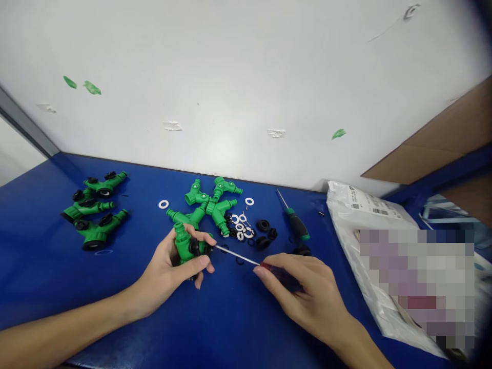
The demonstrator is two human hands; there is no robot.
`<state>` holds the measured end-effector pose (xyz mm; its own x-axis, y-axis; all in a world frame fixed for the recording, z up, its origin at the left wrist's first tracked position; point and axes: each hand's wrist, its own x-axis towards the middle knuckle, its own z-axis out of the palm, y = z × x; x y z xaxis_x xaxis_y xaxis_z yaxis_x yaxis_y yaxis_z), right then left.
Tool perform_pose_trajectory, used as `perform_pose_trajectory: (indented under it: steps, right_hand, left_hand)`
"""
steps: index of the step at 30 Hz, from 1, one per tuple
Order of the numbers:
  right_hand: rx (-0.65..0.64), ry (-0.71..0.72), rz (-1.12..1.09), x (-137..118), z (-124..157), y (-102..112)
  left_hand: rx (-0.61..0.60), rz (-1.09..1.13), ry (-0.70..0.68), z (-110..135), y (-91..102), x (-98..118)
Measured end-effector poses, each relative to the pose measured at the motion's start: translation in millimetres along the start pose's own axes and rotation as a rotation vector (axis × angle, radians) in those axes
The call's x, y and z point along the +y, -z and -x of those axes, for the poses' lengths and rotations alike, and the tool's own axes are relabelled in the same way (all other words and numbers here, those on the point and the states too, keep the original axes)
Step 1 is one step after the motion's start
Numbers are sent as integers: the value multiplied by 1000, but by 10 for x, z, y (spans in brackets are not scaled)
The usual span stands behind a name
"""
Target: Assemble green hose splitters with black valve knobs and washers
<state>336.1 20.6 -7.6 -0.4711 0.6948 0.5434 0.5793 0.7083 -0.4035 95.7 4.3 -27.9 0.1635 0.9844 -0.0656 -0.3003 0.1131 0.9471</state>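
My left hand (pixel 179 259) is closed around a green Y-shaped hose splitter (pixel 183 245) with black knobs, held above the blue table. In my right hand (pixel 303 287) is a screwdriver (pixel 240 255), its dark red handle mostly hidden by the fingers. The thin shaft points left, and its tip is close to a black knob (pixel 207 249) on the splitter beside my left fingertips. Whether the tip touches the knob I cannot tell. Just behind the held piece lie several green splitter bodies (pixel 221 215) without black knobs.
White washers (pixel 239 227), screws and black rings form a loose pile, with black caps (pixel 263 242) beside it. A second screwdriver (pixel 295 220) lies behind my right hand. Several splitters with black knobs (pixel 98 230) sit at left. A white plastic bag (pixel 361 256) covers the right side. A white wall (pixel 230 92) rises behind.
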Motion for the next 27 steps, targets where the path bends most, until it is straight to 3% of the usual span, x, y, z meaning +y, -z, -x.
perform_pose_trajectory:
  steps: [10,14,18,20,25,27]
  right_hand:
    - [110,-108,58,58,-36,69]
    - [182,-152,92,84,-49,75]
    - [223,-173,99,155,-47,86]
    - [222,-168,92,181,-42,85]
    - [228,-166,85,177,-34,79]
    - [226,-165,84,168,-30,77]
  left_hand:
    - [-4,143,206,25,-16,94]
    - [5,-29,166,2,12,150]
    - [12,-298,128,100,162,286]
    - [142,-503,80,189,303,356]
    - [659,-892,83,292,803,479]
    - [734,-934,14,264,982,508]
